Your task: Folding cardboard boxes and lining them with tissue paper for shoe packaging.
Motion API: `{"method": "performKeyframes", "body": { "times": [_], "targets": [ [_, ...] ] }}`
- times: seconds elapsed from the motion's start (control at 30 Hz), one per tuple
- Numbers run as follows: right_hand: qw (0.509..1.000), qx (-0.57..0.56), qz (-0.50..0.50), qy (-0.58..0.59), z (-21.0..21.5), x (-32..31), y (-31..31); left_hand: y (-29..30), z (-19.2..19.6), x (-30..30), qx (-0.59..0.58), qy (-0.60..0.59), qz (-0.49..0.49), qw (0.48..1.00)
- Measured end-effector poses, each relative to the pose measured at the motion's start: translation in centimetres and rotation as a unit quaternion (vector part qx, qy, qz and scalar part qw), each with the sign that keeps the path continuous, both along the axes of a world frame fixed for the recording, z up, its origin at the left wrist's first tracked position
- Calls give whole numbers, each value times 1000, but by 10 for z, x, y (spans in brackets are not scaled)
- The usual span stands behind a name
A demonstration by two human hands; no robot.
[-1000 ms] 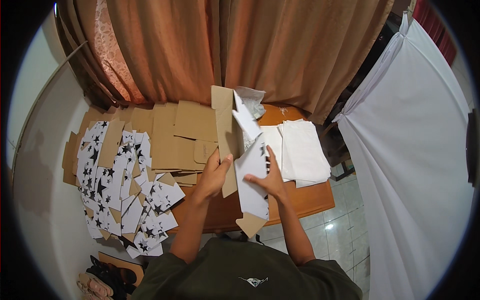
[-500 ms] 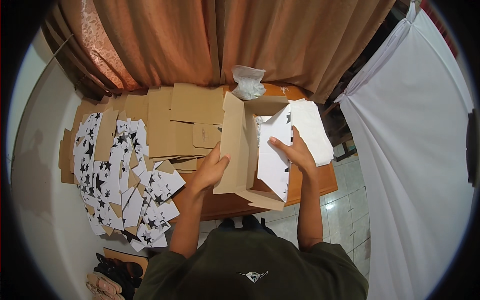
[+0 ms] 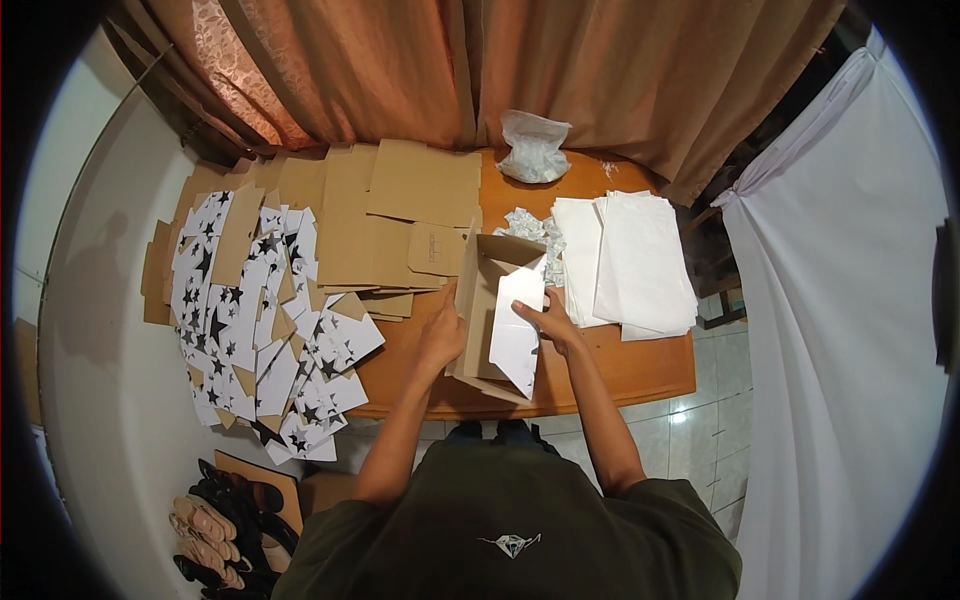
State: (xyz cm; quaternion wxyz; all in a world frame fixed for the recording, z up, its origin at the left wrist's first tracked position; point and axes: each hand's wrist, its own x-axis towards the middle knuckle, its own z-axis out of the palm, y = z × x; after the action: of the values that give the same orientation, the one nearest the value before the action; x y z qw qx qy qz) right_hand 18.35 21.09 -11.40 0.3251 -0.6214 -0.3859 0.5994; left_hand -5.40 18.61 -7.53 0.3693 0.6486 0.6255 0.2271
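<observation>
Between my hands is a partly folded cardboard box (image 3: 478, 300), brown inside, with a white panel (image 3: 515, 325) tilted inward on its right side. My left hand (image 3: 441, 335) is closed on the box's left wall, its fingers partly hidden behind the cardboard. On the other side my right hand (image 3: 552, 322) grips the box edge, thumb lying over the white panel and the other fingers mostly out of sight. Small silvery-white packets (image 3: 538, 230) lie just past the box's far end.
Flat brown cardboard pieces (image 3: 350, 210) and white star-printed ones (image 3: 265, 320) cover the table's left side. White paper sheets (image 3: 650, 260) are stacked at right. A clear plastic bag (image 3: 535, 150) stands at the back. Shoes (image 3: 225, 530) rest on the floor, lower left.
The box has come down lower toward the table and turned slightly, looking smaller and narrower. Both hands stay on it. The view has shifted, and the packets beyond the box now show more.
</observation>
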Motion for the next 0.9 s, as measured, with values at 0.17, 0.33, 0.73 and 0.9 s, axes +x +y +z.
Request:
{"method": "performKeyframes", "body": {
  "times": [0.17,0.33,0.73,0.9],
  "targets": [
    [996,-22,-38,77,-46,17,5,9,-44,13,-3,-19,-13,1000],
    [995,-10,-28,100,-64,32,8,9,-71,32,-49,-65,-5,997],
    [997,23,10,74,-82,48,26,25,-86,47,-63,-179,29,981],
    [996,35,21,81,-79,43,40,28,-87,47,-9,-153,35,988]
  ]
}}
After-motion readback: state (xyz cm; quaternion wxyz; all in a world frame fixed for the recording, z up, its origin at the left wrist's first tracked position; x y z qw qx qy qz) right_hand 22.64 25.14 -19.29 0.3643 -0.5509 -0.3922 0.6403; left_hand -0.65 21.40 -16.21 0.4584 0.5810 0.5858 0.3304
